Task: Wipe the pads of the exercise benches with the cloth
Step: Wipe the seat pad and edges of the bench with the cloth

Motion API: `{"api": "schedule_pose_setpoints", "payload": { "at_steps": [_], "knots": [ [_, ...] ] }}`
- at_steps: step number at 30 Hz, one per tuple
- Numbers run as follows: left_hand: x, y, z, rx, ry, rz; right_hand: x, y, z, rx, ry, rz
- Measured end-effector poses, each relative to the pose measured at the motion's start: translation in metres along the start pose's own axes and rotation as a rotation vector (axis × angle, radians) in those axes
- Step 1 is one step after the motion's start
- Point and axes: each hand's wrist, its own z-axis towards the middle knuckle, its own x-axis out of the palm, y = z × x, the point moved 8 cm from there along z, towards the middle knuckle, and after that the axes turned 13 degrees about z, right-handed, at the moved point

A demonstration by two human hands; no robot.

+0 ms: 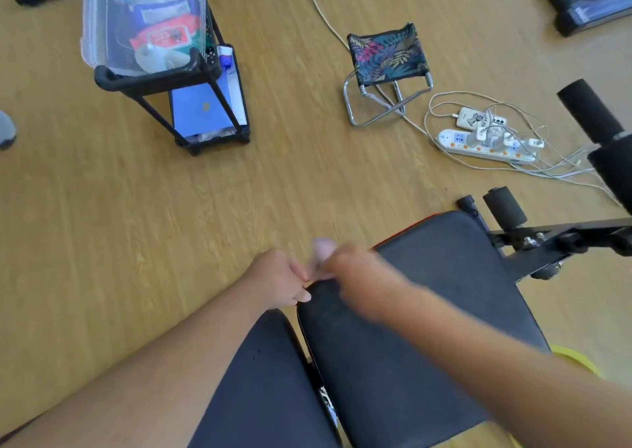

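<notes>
A black exercise bench fills the lower middle, with a seat pad (444, 276) and a second black pad (270, 379) to its left across a narrow gap. My left hand (277, 278) rests at the near-left corner of the seat pad, fingers curled on its edge. My right hand (352, 266) is blurred by motion just beside it at the same corner. A small pale, pinkish cloth (321, 247) pokes out above the right hand, which is closed around it.
A black cart (154, 78) with a clear bin stands at the upper left. A folding stool (388, 58) and a power strip (485, 147) with tangled cables lie on the wooden floor at the upper right. Foam rollers (590, 111) and the bench frame extend right.
</notes>
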Motion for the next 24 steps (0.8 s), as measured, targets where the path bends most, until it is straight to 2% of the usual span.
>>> {"api": "schedule_pose_setpoints", "payload": {
  "at_steps": [2,4,7,9,11,12,14,16,18,19,22,24],
  "knots": [
    [-0.002,-0.001,0.002,-0.028,-0.007,0.041,0.03,0.043,0.0,-0.198,0.053,-0.058],
    [-0.001,0.0,0.001,-0.03,0.012,0.05,0.023,0.02,0.002,-0.187,0.062,-0.029],
    [0.001,-0.002,-0.001,0.001,0.033,0.071,-0.03,-0.066,-0.005,-0.016,0.044,-0.094],
    [0.002,-0.003,0.0,0.028,0.017,0.108,-0.082,-0.123,-0.016,0.229,0.006,-0.149],
    [0.002,-0.009,0.0,0.069,-0.018,0.114,-0.106,-0.147,-0.021,0.414,-0.016,-0.174],
    [0.002,-0.013,0.001,0.09,-0.034,0.097,-0.103,-0.139,-0.018,0.416,-0.011,-0.139],
    [0.004,-0.021,0.0,0.118,-0.051,0.083,-0.067,-0.091,-0.004,0.27,0.076,-0.077],
    [0.008,-0.029,0.001,0.141,-0.082,0.121,-0.013,-0.022,-0.001,0.011,0.196,-0.056],
    [0.01,-0.035,0.002,0.152,-0.128,0.208,0.001,0.006,-0.009,-0.156,0.143,-0.141],
    [0.014,-0.036,0.002,0.16,-0.131,0.234,-0.008,-0.006,-0.012,-0.154,0.092,-0.136],
    [0.021,-0.041,0.004,0.19,-0.142,0.305,-0.058,-0.089,-0.023,0.022,-0.031,-0.058],
    [0.022,-0.043,0.003,0.206,-0.175,0.312,-0.094,-0.149,-0.036,0.231,-0.134,0.008]
  ]
}}
